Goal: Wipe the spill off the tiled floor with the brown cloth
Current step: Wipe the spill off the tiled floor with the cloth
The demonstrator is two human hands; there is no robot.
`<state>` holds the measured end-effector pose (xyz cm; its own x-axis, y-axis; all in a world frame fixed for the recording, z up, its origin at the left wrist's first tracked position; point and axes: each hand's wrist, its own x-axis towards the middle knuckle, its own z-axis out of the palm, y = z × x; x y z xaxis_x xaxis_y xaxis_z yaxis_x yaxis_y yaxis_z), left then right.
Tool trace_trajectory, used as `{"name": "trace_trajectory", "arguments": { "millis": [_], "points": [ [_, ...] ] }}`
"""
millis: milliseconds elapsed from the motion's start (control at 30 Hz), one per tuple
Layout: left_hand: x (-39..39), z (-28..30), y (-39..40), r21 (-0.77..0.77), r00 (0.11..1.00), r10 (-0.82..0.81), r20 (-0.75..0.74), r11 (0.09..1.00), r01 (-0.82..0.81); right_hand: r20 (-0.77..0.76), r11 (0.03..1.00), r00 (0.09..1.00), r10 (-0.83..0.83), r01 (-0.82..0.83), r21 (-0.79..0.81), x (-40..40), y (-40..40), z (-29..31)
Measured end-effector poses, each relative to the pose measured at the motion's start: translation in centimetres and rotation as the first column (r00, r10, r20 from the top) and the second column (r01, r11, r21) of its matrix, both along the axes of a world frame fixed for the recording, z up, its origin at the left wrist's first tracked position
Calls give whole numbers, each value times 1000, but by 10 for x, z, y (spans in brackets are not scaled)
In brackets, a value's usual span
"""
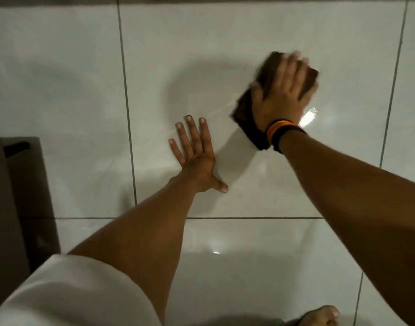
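My right hand (284, 90) presses flat on the brown cloth (245, 111), which lies on the white tiled floor (201, 38) at the upper right; both are blurred. The cloth shows past my fingertips and trails back under my wrist, which wears striped bands. A thin wet streak (216, 112) runs across the tile from the cloth toward my left hand (194, 154). That hand rests flat on the floor with fingers spread and holds nothing. A glossy wet patch (312, 115) shines just right of my right wrist.
A dark brown piece of furniture (18, 196) stands at the left edge. Grey grout lines cross the floor. A foot (319, 316) shows at the bottom edge, and my pale sleeve (72, 295) fills the lower left. A dark strip runs along the top.
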<state>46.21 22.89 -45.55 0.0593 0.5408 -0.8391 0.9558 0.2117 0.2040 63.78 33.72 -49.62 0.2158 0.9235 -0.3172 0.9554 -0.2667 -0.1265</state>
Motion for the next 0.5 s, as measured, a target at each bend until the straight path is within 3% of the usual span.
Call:
{"name": "trace_trajectory", "arguments": {
  "millis": [33, 100, 167, 200, 333, 433, 500],
  "points": [
    [1, 0, 1, 2, 1000, -4, -5, 1000, 4, -3, 989, 989, 146, -146, 21, -13, -6, 0],
    [2, 2, 2, -1, 1000, 1, -9, 1000, -1, -11, 882, 882, 471, -471, 22, -21, -41, 3],
    [3, 1, 2, -9, 1000, 1, -8, 1000, -1, -33, 786, 786, 617, -618, -23, 0, -90, 8],
    [3, 0, 2, -12, 1000, 2, -7, 1000, -2, -41, 779, 780, 624, -625, -49, 18, -111, 8],
    [-2, -5, -1, -16, 1000, -10, -24, 1000, 9, -32, 913, 915, 401, -402, -72, 69, -120, 6],
    [-1, -7, -3, 12, 1000, -10, -4, 1000, 10, 4, 998, 999, 36, -36, -41, 37, -67, 3],
    [-2, -9, -4, 30, 1000, -14, -1, 999, 14, -8, 1000, 1000, -11, 11, -24, 5, -35, 1]
  ]
}}
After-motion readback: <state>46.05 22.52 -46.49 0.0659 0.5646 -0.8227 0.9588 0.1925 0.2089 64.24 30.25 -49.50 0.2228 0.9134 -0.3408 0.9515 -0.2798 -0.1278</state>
